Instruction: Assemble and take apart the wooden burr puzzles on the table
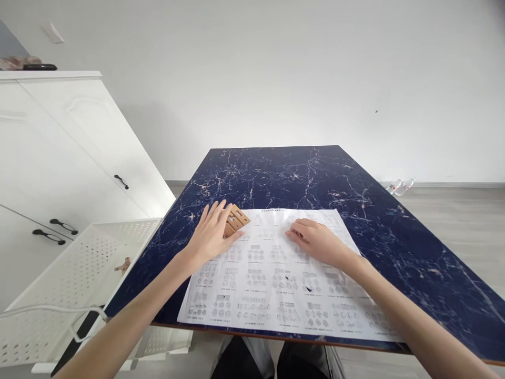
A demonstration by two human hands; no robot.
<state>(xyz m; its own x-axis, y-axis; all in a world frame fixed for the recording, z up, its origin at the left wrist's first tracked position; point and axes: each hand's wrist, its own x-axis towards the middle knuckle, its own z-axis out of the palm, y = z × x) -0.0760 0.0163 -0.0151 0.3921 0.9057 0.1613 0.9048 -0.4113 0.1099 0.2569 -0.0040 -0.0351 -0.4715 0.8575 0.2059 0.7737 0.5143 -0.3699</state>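
Note:
My left hand (210, 231) lies over the left side of a flat wooden piece with rectangular cutouts (238, 217), at the top left of a printed sheet. Its fingers are long and slightly bent, and the thumb reaches along the near side, so the wooden piece sits between them. On the right half of the sheet, my right hand (313, 238) rests with its fingers curled in toward the thumb. Whatever those fingers hold, if anything, is hidden. The white paper sheet (272, 292) shows rows of small diagrams and a few dark specks.
The sheet lies on a dark blue marbled table (272, 173). At left stand a white perforated rack (90, 252) with a small wooden cross-shaped piece (123, 265) and a white cabinet (71, 142). Clear bottles (403, 187) are beyond the table's right edge.

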